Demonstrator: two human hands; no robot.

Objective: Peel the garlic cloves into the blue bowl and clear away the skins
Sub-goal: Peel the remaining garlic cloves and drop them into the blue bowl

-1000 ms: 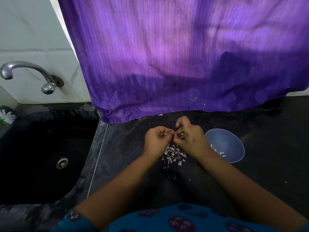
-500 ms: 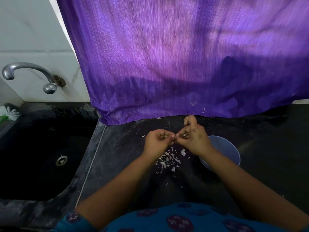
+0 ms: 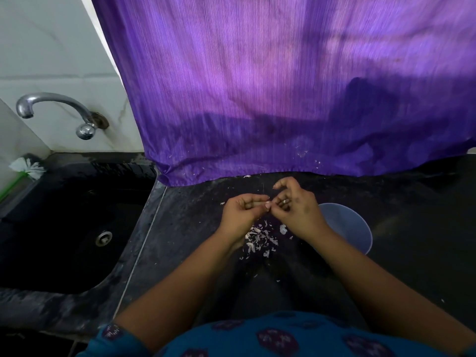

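Observation:
My left hand [image 3: 242, 212] and my right hand [image 3: 296, 210] meet fingertip to fingertip above the dark counter. Between them they pinch a small garlic clove [image 3: 268, 204], mostly hidden by the fingers. A ring shows on a finger of my right hand. Directly below the hands lies a heap of pale garlic skins [image 3: 260, 239]. The blue bowl [image 3: 347, 228] stands just right of the skins, partly covered by my right wrist; its contents are hidden.
A black sink [image 3: 64, 228] with a drain fills the left, with a metal tap [image 3: 59, 112] on the tiled wall above. A purple cloth [image 3: 283, 99] hangs down to the counter's back edge. A white brush [image 3: 25, 167] lies at the sink's far left corner.
My hands stay joined on the clove, with small finger movements. My right wrist has come to cover more of the blue bowl, and the view has shifted slightly.

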